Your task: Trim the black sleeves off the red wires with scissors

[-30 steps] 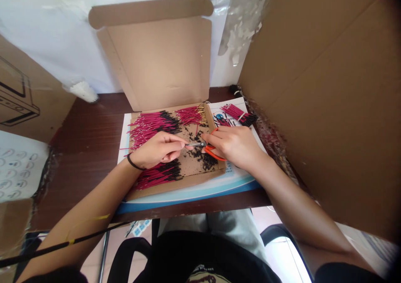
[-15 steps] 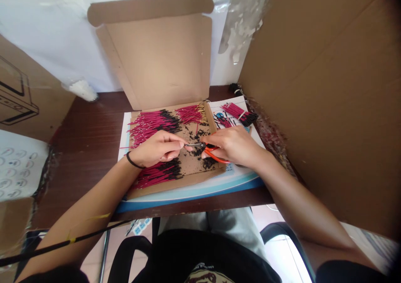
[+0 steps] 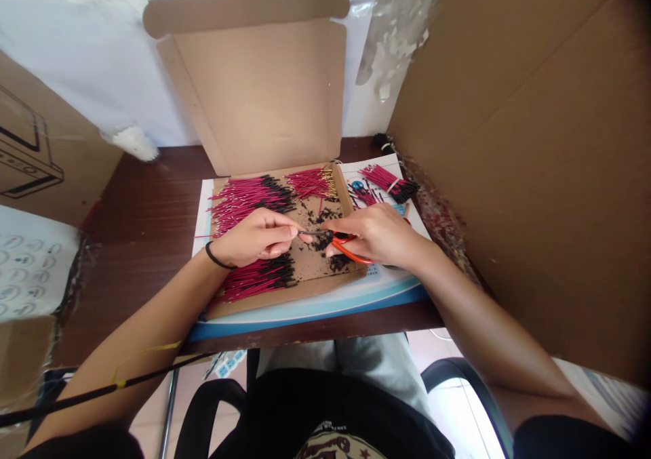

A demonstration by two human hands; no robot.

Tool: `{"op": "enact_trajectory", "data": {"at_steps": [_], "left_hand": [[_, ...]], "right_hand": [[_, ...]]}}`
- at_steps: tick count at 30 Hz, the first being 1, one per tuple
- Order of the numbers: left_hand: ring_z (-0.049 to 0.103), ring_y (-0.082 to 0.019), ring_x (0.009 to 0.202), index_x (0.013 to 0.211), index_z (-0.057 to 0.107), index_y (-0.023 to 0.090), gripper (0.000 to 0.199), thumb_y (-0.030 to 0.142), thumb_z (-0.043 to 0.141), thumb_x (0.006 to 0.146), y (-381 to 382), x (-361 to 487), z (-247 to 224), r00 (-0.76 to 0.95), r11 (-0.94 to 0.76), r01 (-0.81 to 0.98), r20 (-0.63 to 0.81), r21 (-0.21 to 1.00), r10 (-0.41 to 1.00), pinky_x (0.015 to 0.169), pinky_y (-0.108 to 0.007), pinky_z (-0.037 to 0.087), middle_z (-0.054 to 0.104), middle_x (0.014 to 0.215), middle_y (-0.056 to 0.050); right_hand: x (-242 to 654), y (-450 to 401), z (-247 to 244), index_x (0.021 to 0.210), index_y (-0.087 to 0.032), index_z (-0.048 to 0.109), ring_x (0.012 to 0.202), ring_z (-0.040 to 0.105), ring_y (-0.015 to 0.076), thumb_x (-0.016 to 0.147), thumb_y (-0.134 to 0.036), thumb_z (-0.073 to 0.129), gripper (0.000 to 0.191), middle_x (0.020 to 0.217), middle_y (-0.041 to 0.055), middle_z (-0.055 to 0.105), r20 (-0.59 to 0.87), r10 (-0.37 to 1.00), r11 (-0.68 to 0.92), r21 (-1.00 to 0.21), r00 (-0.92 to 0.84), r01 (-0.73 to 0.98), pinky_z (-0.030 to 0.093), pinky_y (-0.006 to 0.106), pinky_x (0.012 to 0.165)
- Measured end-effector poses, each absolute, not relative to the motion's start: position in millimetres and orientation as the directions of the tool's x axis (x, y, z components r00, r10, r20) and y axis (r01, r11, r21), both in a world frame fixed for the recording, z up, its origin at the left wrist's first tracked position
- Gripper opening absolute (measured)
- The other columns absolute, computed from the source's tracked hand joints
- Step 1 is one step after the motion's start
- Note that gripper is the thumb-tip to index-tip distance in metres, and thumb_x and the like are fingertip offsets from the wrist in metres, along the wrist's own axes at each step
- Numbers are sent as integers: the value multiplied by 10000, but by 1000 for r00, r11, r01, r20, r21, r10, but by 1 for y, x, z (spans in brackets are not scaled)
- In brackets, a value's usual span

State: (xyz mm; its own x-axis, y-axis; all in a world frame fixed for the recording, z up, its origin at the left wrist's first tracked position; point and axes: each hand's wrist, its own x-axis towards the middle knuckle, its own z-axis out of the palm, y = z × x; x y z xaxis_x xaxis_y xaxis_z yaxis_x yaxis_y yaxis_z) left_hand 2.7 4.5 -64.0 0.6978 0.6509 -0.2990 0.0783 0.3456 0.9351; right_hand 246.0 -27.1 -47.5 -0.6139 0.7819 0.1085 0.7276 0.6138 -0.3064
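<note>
left hand (image 3: 254, 237): pinching thin wire (image 3: 312, 232) | right hand (image 3: 379, 236): gripping orange-handled snips (image 3: 350, 249), tips on wire | 6 o'clock: red wire bundle (image 3: 257, 277) in cardboard box (image 3: 254, 100)

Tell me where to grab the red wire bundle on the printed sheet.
Close around the red wire bundle at its red middle, coming from above: it lies flat on the printed sheet, its black ends splay to the right, and the right hand sits just below it.

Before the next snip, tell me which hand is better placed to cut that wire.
Right, probably: the right hand grips the orange-handled metal snips, their tip at the thin dark wire that the left hand pinches.
</note>
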Motion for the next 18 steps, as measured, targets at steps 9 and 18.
{"op": "enact_trajectory", "data": {"at_steps": [9,18], "left_hand": [[318,-30,372,902,755,80,322,370,723,767,6,2,-68,737,313,24,-228,949,637,381,-178,206,428,403,40],[302,-21,352,900,753,83,304,352,723,762,6,4,-67,700,350,22,-265,936,664,367,-179,164,439,419,40]], "right_hand": [[246,-25,-43,1042,-258,738,528,484,90,814,-436,670,297,632,-8,645,65,782,579,-445,-620,683,268,256,556],[247,-25,-51,1074,-228,710,647,585,137,872,-451,594,323,759,28,710,147,780,624,-259,-608,737,268,277,563]]}}
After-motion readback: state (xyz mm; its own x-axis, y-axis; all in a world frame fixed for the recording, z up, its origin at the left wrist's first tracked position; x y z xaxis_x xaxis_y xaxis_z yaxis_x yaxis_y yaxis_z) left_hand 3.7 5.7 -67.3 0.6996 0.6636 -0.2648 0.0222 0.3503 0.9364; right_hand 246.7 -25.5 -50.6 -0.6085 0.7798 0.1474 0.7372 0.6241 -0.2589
